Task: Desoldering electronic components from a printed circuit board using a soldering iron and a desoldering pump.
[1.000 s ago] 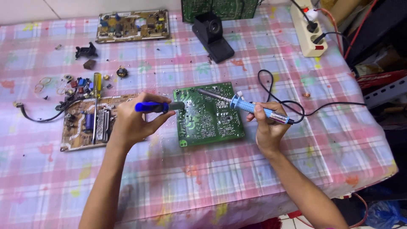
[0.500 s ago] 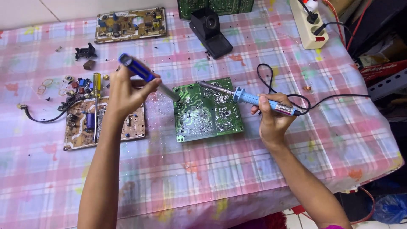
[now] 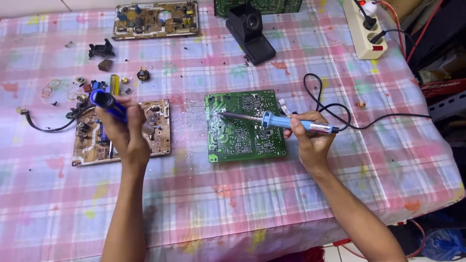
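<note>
A green rectangular circuit board [image 3: 245, 125] lies flat near the middle of the worktop [image 3: 272, 199], which is covered with a pink checked cloth. The right hand [image 3: 310, 140] rests just right of the board's right edge, clenched around a soldering iron with a light blue handle [image 3: 291, 122]. The iron lies nearly level, and its metal tip reaches left across the board to touch the upper left part of it. The iron's black cord [image 3: 335, 104] loops away behind the hand towards the white power strip [image 3: 365, 29] at the far right.

The left hand [image 3: 127, 131] is well left of the green board, raised over a brown circuit board with mounted parts [image 3: 121, 133]. It is clenched around a dark blue cylindrical tool [image 3: 108, 103], whose upper end points to the far left. A speckle of small bright flecks lies on the cloth between the two boards.

Further left sit loose small parts and a yellow cylinder [image 3: 114, 83]. At the far edge lie another brown board [image 3: 155, 19] and a black stand [image 3: 250, 34].
</note>
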